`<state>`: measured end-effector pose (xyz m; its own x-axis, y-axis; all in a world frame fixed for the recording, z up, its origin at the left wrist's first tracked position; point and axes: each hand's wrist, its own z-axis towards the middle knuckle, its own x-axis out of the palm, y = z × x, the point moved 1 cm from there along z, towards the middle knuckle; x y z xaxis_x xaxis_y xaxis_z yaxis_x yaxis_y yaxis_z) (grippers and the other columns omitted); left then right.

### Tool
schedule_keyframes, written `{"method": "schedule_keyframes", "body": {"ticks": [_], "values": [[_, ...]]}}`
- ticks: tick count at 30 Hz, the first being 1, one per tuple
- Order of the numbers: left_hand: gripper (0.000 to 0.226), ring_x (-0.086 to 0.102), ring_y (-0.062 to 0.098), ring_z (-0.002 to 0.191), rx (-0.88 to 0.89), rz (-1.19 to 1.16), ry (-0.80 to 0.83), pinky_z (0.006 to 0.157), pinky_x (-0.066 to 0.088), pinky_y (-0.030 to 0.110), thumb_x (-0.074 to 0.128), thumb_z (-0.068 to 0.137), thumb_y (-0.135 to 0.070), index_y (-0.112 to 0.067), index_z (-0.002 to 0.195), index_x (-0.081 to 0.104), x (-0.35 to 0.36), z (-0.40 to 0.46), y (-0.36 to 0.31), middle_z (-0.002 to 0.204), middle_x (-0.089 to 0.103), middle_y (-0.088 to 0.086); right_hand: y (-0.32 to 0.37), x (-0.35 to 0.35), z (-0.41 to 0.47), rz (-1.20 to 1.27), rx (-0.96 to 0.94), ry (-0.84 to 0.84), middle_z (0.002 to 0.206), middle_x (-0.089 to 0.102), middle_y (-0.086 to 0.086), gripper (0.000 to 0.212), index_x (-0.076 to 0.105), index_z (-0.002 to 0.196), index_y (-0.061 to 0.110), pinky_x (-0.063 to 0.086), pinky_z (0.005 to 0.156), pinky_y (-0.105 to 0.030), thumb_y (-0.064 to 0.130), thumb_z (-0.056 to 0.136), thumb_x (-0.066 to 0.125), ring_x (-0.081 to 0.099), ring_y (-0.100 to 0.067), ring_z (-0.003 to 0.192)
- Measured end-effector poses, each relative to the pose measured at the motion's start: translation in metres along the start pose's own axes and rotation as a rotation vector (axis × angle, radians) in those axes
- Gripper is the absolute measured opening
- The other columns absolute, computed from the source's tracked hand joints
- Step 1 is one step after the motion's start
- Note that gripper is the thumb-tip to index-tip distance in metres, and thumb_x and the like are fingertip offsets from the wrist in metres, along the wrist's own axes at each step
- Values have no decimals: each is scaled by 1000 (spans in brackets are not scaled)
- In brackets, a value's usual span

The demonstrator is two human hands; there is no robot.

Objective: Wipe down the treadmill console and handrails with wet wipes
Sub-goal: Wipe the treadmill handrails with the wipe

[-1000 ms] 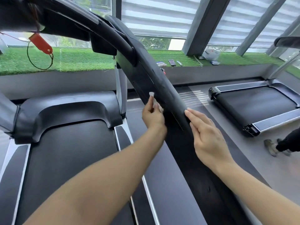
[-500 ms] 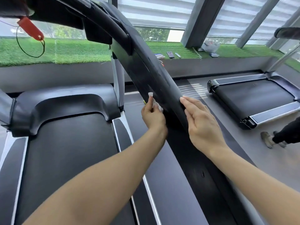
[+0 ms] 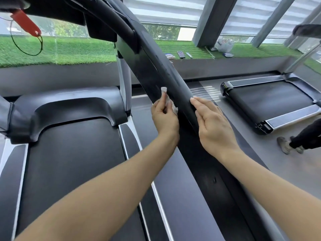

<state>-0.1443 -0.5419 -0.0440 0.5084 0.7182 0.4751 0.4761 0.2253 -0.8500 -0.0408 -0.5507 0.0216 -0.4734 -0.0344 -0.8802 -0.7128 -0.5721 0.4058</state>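
From the head camera, looking forward and down, the black handrail (image 3: 166,73) runs as a long slanted bar from the console area at the upper left down toward the lower right, and both hands meet it near its middle. The left hand (image 3: 165,119) pinches a small bunched white wet wipe (image 3: 169,100) between thumb and fingers, holding it against the inner side face of the rail; keeping the wipe folded small probably lets the fingertips press it firmly into that narrow face instead of skating over it. The right hand (image 3: 214,124) lies flat on the rail's top and outer edge with fingers straight and together, grasping nothing; it seems placed there to steady the body or brace the rail while the other hand rubs. The two hands sit just beside each other, on opposite sides of the bar, so the push of the wipe is met from the far side. Below the arms lie the treadmill's belt (image 3: 69,171) and its grey motor hood (image 3: 69,105), untouched by either hand. A red safety key (image 3: 26,23) hangs on its cord from the console at the upper left, well apart from the work. I judge that this is the handrail part of the job, with the stretch of rail below the hands and nearer the camera possibly yet to be done
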Motion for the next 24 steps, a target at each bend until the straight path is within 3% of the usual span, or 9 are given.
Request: {"method": "schedule_keyframes", "body": {"ticks": [4, 5, 8, 12, 15, 17, 18, 20, 24], "values": [[23, 59, 33, 110, -111, -15, -49, 103, 42, 53, 55, 91, -30, -40, 109, 66, 0, 18, 18, 127, 55, 20, 1, -1, -1, -11, 3, 8, 145, 40, 7, 42, 42, 142, 16, 18, 103, -10, 14, 101, 35, 33, -9, 133], [23, 60, 28, 110, -84, 2, -35, 102, 45, 49, 54, 91, -33, -38, 110, 65, 1, 1, 14, 127, 55, 17, 2, -1, -1, -17, 0, 7, 146, 40, 7, 42, 42, 142, 16, 18, 103, -10, 14, 101, 35, 32, -10, 134], [27, 58, -11, 88, -77, -22, 14, 88, 49, 16, 48, 98, -16, -30, 119, 60, -4, -59, 13, 122, 51, -5, 4, -2, -1, -38, -2, 13, 147, 39, 6, 44, 41, 142, 15, 20, 105, -14, 12, 99, 38, 32, -10, 134], [35, 54, -11, 86, -79, 20, 40, 85, 44, 9, 44, 99, -13, -27, 129, 56, -1, -74, 27, 120, 45, -6, 3, -1, -1, -43, -4, 14, 146, 40, 5, 45, 42, 142, 13, 22, 107, -17, 16, 97, 38, 33, -12, 135], [29, 60, 12, 95, -23, 31, 31, 97, 47, 30, 47, 99, -22, -35, 117, 64, 0, -21, 21, 121, 52, 2, 1, 0, 0, -55, -5, 11, 145, 41, 5, 42, 43, 141, 14, 19, 103, -12, 14, 100, 35, 34, -13, 133], [24, 59, 26, 90, 1, 126, 8, 92, 49, 42, 50, 95, -30, -46, 95, 67, -4, 17, 25, 115, 58, 8, 0, 0, -1, -58, 4, 9, 145, 40, 7, 42, 42, 142, 15, 17, 100, -8, 12, 101, 35, 34, -12, 132], [24, 59, 27, 91, -42, 98, -16, 94, 48, 46, 51, 93, -28, -47, 98, 66, -8, 33, 25, 116, 59, 8, 1, 0, -1, -59, 4, 10, 145, 40, 8, 42, 42, 142, 15, 16, 99, -7, 13, 101, 34, 34, -12, 132], [31, 58, 26, 90, -118, 33, -49, 92, 46, 40, 47, 96, -14, -39, 104, 63, -10, 39, 22, 108, 60, 5, 3, 0, -2, -61, -3, 14, 145, 40, 8, 42, 41, 142, 15, 15, 98, -6, 13, 101, 34, 33, -11, 132], [57, 47, 23, 70, -114, 45, 88, 72, 43, 42, 40, 98, -3, -51, 78, 63, -12, -21, 17, 75, 50, 8, 3, 0, -2, -74, -7, 16, 146, 39, 8, 43, 41, 143, 15, 16, 100, -9, 12, 100, 34, 32, -11, 132]]}}
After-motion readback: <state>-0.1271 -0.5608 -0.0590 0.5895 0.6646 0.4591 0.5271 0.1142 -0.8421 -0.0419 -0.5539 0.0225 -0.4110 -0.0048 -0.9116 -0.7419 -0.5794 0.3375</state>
